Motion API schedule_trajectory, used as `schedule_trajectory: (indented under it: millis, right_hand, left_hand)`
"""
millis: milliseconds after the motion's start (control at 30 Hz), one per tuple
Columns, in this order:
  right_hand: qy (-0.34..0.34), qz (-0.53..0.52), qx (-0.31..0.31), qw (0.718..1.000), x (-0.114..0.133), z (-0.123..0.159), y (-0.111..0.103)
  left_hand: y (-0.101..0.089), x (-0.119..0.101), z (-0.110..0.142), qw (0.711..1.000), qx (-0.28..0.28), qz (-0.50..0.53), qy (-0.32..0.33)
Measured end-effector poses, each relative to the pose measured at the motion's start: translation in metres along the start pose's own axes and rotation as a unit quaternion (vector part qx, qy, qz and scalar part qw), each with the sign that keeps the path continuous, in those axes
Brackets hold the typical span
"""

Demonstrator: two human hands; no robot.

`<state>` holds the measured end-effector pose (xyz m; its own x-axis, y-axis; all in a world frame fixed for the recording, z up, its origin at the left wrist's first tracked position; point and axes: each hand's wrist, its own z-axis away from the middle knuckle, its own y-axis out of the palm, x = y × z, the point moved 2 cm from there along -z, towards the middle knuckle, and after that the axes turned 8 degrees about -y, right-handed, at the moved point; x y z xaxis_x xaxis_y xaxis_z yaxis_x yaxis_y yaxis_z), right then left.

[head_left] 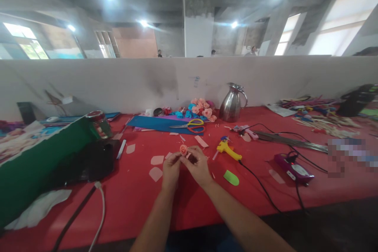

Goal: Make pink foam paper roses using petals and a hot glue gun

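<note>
A small coral-pink artificial rose (pixel 183 149) is held upright between both hands, above the red table. Its base is pinched by the fingers of my left hand (pixel 171 168), which are closed on it. My right hand (pixel 198 165) closes on the same flower from the other side, thumb and fingertips at its lower petals. Pale pink petal pieces (pixel 156 173) lie just left of my hands. To the right rests a yellow glue gun (pixel 228 150) with a black cord. A lime-green rounded piece (pixel 231 177) lies below it.
Yellow-and-red-handled scissors (pixel 195 126) lie on blue sheets (pixel 153 124). Behind them are finished flowers (pixel 203 108) and a steel jug (pixel 232 102). A purple power strip (pixel 293 168) with cords sits right. At left stand a green box (pixel 44 165) and a lidded jar (pixel 99 125).
</note>
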<state>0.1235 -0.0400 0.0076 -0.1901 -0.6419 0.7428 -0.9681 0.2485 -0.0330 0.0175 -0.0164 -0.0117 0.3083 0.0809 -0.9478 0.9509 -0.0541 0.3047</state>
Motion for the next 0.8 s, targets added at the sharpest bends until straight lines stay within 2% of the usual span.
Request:
schedule_trajectory:
  millis: [233,400,800]
  right_hand:
    - [-0.002,0.013,-0.001,1.0,0.0105,-0.0014,-0.0028]
    - [-0.003,0.015,-0.011,1.0,0.0092,-0.0017,-0.0032]
    - [0.013,0.017,-0.02,1.0,0.0039,-0.0028,-0.0033]
  left_hand:
    - [0.0064,-0.0065,0.0045,0.999,0.024,0.006,-0.032]
    - [0.006,-0.0072,0.0049,1.0,0.007,-0.003,-0.027]
    - [0.0029,-0.0022,0.0026,0.999,0.016,-0.041,-0.002]
